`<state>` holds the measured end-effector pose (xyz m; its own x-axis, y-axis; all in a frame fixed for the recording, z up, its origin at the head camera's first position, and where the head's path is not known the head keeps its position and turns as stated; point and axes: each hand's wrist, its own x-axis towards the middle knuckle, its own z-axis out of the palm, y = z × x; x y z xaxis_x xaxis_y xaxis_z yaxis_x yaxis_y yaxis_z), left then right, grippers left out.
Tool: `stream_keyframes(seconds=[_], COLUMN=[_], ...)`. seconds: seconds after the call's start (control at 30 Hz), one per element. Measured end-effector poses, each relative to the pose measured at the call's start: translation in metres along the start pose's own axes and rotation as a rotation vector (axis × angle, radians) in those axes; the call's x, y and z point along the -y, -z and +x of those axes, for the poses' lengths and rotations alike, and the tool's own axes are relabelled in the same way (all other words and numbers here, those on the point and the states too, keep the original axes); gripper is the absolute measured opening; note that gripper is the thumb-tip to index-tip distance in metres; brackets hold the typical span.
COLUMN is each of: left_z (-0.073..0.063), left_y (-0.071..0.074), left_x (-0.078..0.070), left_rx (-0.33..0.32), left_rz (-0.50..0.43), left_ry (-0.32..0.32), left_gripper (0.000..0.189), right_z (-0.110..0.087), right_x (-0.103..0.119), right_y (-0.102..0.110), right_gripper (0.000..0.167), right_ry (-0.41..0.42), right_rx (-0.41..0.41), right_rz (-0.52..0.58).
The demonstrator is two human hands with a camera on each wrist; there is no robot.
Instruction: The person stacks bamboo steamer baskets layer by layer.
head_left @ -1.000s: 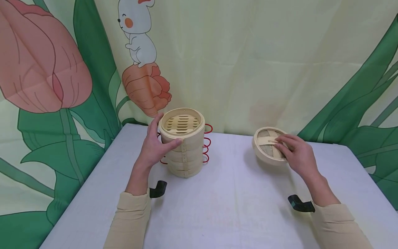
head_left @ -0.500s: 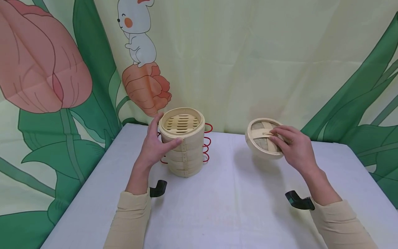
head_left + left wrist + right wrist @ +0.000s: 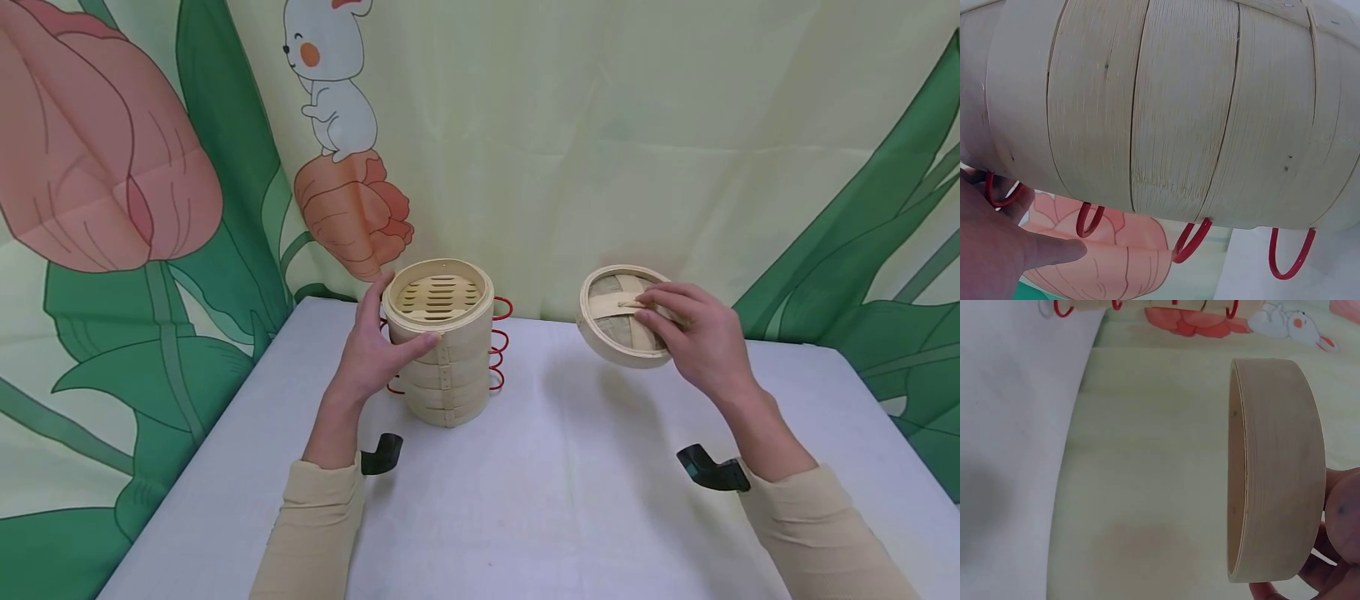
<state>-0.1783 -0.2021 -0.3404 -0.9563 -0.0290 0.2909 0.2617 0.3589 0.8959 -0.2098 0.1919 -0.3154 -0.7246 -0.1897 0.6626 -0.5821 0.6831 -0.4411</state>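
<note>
A stack of bamboo steamer baskets [image 3: 457,367] stands upright on the table, its slatted top tier uncovered. My left hand [image 3: 360,350] holds the stack's upper left side, thumb across the front near the rim and fingers at the far left. In the left wrist view, the bamboo wall [image 3: 1179,112] fills the upper part, with red loops [image 3: 1192,240] along it. My right hand [image 3: 708,342] pinches the small handle of a round bamboo lid [image 3: 609,310], which hangs tilted above the table, apart from the stack. The right wrist view shows the lid's rim [image 3: 1282,469] side-on.
A white cloth covers the table [image 3: 517,517]. Behind it hangs a printed curtain [image 3: 570,167] with a rabbit, a carrot, leaves and a tulip. A black wrist mount sticks out from each sleeve. The lid casts a shadow on the cloth.
My right hand has lifted the lid higher and carried it left, closer to the stack. The left hand and the steamer stack have stayed in place.
</note>
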Motion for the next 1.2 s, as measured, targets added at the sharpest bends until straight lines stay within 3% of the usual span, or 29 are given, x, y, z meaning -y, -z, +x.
stream_keyframes(seconds=[0.3, 0.6, 1.2], left_z=[-0.001, 0.000, 0.002], left_y=[0.000, 0.000, 0.002], left_x=[-0.001, 0.000, 0.004], left_rx=[-0.001, -0.001, -0.010], left_rz=[-0.002, -0.002, -0.022], left_ry=[0.013, 0.004, -0.050], left_gripper=[0.107, 0.107, 0.102], right_z=[0.018, 0.036, 0.079], right_x=[0.032, 0.060, 0.113], right_y=[-0.007, -0.019, -0.063], right_gripper=[0.017, 0.016, 0.013], right_ry=[-0.007, -0.076, -0.092], right_rx=[-0.008, 0.031, 0.118], right_rz=[0.070, 0.141, 0.260])
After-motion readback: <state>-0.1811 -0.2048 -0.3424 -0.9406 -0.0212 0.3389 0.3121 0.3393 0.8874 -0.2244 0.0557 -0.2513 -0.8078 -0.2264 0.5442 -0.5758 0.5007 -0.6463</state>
